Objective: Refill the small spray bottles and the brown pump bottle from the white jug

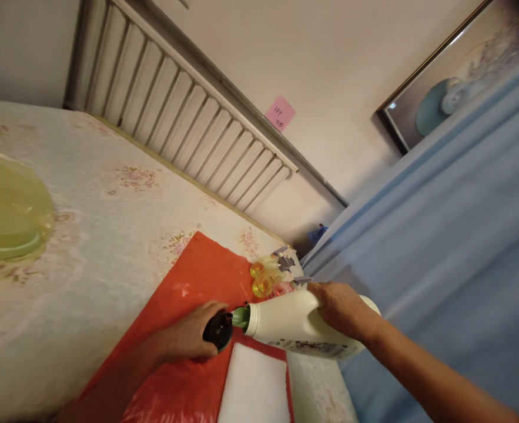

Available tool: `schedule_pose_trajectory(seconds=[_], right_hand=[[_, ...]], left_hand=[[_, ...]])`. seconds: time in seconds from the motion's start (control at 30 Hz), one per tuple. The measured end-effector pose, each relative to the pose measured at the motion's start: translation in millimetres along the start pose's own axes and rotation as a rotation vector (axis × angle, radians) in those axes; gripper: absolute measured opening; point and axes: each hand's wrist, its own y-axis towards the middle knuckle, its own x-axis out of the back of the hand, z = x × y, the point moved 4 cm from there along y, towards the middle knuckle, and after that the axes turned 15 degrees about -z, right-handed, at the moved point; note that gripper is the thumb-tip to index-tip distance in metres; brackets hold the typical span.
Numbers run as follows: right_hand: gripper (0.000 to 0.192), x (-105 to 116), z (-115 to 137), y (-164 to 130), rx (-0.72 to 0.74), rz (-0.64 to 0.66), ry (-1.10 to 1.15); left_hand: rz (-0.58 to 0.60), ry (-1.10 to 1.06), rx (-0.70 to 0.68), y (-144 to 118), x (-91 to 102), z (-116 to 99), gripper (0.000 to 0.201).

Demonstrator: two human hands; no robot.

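My left hand (191, 333) is closed around a small dark, glossy bottle (219, 330), held above a red sheet. A large cream-white jug (281, 317) is tilted almost onto its side, with my right hand (345, 310) gripping it by the handle. The jug's open mouth, with a green spout (240, 317) inside, points left and meets the top of the dark bottle. Whether liquid is flowing between them I cannot tell. Beneath both hands lies the red plastic sheet (210, 264), with a white cloth-like pad (254, 385) near its right edge.
Small bottles with yellow liquid (264, 283) and one with pink stand behind the jug. A translucent yellow basin (16, 188) sits at the left on the flowered tablecloth (104, 258). A white radiator (188, 111) lines the wall, and a blue curtain (444, 241) hangs at the right.
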Motion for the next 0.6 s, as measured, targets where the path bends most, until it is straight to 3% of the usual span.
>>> schedule_pose_trajectory(seconds=[0.6], right_hand=[[0.025,1.5,1.5,0.7,0.001,-0.008,-0.015]], left_hand=[[-0.008,0.008,0.007,0.0,1.1,-3.1,0.068]])
